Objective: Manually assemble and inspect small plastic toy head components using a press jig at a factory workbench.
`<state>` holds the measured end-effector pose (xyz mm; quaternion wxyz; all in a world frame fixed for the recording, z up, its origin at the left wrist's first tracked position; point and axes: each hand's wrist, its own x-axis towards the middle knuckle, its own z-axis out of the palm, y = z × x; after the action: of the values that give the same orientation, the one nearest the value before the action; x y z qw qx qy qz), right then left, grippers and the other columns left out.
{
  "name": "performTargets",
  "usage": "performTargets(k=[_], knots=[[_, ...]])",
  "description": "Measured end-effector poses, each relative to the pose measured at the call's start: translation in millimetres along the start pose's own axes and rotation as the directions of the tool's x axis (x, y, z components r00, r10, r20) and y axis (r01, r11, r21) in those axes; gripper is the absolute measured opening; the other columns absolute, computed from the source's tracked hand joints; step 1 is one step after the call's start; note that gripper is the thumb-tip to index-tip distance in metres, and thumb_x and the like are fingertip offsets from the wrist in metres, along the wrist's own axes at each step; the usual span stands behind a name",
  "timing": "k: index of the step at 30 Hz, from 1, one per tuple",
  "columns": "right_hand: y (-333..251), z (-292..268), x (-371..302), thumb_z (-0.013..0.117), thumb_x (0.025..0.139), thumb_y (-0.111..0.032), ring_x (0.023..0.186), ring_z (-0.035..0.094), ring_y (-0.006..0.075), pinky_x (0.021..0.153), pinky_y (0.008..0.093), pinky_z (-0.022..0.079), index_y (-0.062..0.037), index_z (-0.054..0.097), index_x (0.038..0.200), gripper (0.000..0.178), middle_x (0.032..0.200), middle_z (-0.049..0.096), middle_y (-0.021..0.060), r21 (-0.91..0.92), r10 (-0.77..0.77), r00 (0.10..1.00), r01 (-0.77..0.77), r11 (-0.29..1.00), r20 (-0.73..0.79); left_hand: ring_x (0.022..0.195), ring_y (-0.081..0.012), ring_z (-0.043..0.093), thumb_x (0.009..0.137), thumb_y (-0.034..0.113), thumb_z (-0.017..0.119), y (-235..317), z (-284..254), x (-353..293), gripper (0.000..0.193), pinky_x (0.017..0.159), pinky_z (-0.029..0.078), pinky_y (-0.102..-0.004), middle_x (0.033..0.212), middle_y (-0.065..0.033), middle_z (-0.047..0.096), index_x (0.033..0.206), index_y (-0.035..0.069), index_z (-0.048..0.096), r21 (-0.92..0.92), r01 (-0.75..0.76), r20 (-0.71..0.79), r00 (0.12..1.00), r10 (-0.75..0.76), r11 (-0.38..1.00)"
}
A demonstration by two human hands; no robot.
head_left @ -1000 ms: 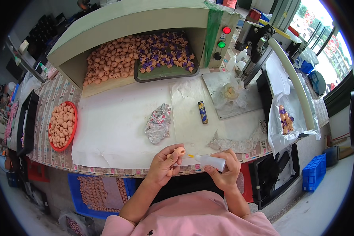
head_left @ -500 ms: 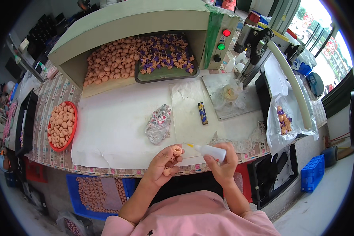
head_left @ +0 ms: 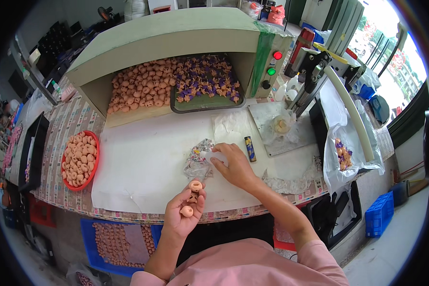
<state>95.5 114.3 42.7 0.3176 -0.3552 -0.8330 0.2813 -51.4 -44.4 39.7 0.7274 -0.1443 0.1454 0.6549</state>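
Observation:
My left hand is closed round a few small peach-coloured hollow plastic pieces near the table's front edge. One hollow piece, its round opening facing up, sits at the fingertips; another rounded piece rests lower against the fingers. In my right hand is a white squeeze bottle, partly covered by the fingers. It lies tilted over a crumpled floral cloth or plastic wad on the white sheet. The bottle's tip is hard to make out against that wad.
A red basket of peach pieces stands at left. Under a green-grey hood lie more pieces and a dark tray of purple-and-peach figures. A blue-and-yellow tube lies beside a metal plate with a lever press.
My right hand has carried the bottle forward and left, away from the pieces, onto the crumpled wad. My left hand has shifted slightly left and nearer, still holding the pieces.

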Motion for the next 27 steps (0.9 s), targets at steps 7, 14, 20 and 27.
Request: performTargets(k=[7, 14, 20, 27], knots=[[58, -22, 105, 0.061, 0.08, -0.003, 0.097, 0.055, 0.0331, 0.086, 0.0412, 0.044, -0.0037, 0.064, 0.095, 0.015, 0.099, 0.064, 0.0123, -0.333, -0.235, 0.931, 0.136, 0.933, -0.279, 0.092, -0.0208, 0.062, 0.092, 0.009, 0.053, 22, -9, -14, 0.033, 0.076, 0.056, -0.0274, 0.113, -0.0112, 0.059, 0.125, 0.003, 0.053, 0.072, -0.006, 0.039, 0.999, 0.003, 0.997], [105, -23, 187, 0.062, 0.075, -0.007, 0.092, 0.06, 0.0351, 0.08, 0.0437, 0.049, -0.0074, 0.067, 0.088, 0.014, 0.091, 0.065, 0.0122, -0.599, 0.034, 0.993, -0.093, 0.795, -0.109, 0.097, -0.021, 0.058, 0.092, 0.011, 0.054, 20, -9, -21, 0.035, 0.075, 0.053, -0.0287, 0.114, -0.0113, 0.058, 0.126, 0.003, 0.051, 0.044, 0.048, 0.038, 0.998, -0.049, 0.998], [97, -23, 182, 0.059, 0.077, -0.007, 0.088, 0.062, 0.0365, 0.075, 0.0452, 0.051, -0.0058, 0.066, 0.095, 0.019, 0.093, 0.063, 0.0185, -0.598, -0.043, 0.996, -0.01, 0.802, -0.074, 0.094, -0.0192, 0.058, 0.094, 0.015, 0.055, 20, -9, -29, 0.036, 0.072, 0.052, -0.027, 0.115, -0.0113, 0.059, 0.128, 0.004, 0.05, 0.148, 0.01, 0.082, 0.996, -0.023, 0.989], [13, -29, 59, 0.062, 0.086, -0.006, 0.071, 0.058, 0.0158, 0.063, 0.0284, 0.046, -0.0024, 0.065, 0.1, 0.015, 0.085, 0.063, 0.0081, 0.293, 0.021, 0.999, -0.006, 0.956, -0.045, 0.088, -0.0126, 0.056, 0.093, 0.02, 0.059, 6, -9, -16, 0.038, 0.067, 0.049, -0.023, 0.112, -0.0073, 0.06, 0.128, 0.007, 0.051, 0.341, -0.031, 0.067, 0.998, 0.008, 0.94]])
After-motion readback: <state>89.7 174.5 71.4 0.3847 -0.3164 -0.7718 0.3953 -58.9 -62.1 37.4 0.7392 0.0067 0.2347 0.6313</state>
